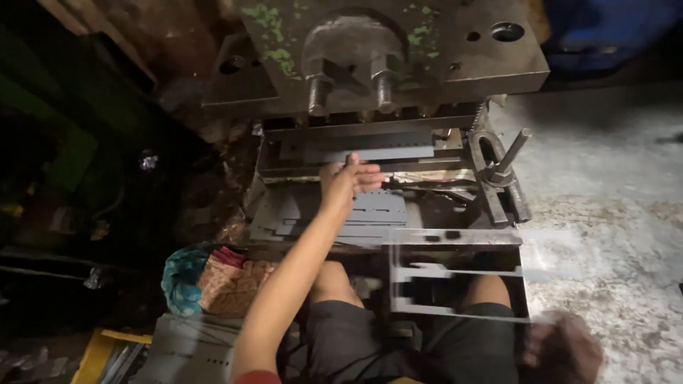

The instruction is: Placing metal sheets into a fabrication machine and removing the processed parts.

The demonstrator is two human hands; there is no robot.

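The metal sheet (455,274), cut with slots, lay blurred over your knees, gripped by your right hand (562,348), while your left hand (348,181) reached open-fingered into the press (384,64), touching its bed (370,210).

Left arm reaching forward, right hand hanging low and blurred

The left hand (346,181) is stretching out ahead on a straight bare arm, fingers extended and spread flat; the right hand (562,348) is staying near the right knee, too blurred to read its grip.
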